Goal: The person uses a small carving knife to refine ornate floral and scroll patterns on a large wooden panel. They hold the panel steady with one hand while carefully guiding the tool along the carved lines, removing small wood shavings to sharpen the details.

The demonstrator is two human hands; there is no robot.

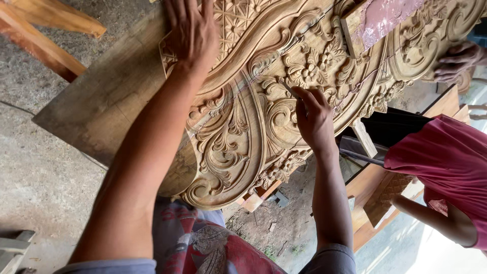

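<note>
A: What takes up most of the view?

B: A big carved wooden panel [253,116], pale brown, cut all over with scrolls, leaves and flower heads. It lies tilted across the middle of the view, over a plain flat board [101,101] that shows at its left. Grey concrete floor [35,172] lies under both.

A: And next in size?

B: A co-worker in a pink shirt [446,157] at the right edge. One hand of theirs [456,61] rests on the panel's far right carving. A wooden block with a pinkish top [378,20] lies on the panel near the top edge, and orange-brown timber [40,30] shows in the top left corner.

A: Now the person's own hands?

B: The left hand [190,33] is spread flat, palm down, fingers open, pressed on the upper left part of the panel. It grips nothing; it only bears on the wood.

A: The right one?

B: The right hand [314,119] is over the middle of the panel, just below a carved flower. Its fingers are pinched together around a thin, dark tool [290,91], whose tip meets the carving beside a curled leaf.

A: What kind of tool?

B: Too slim and too much hidden by the fingers to tell
</note>
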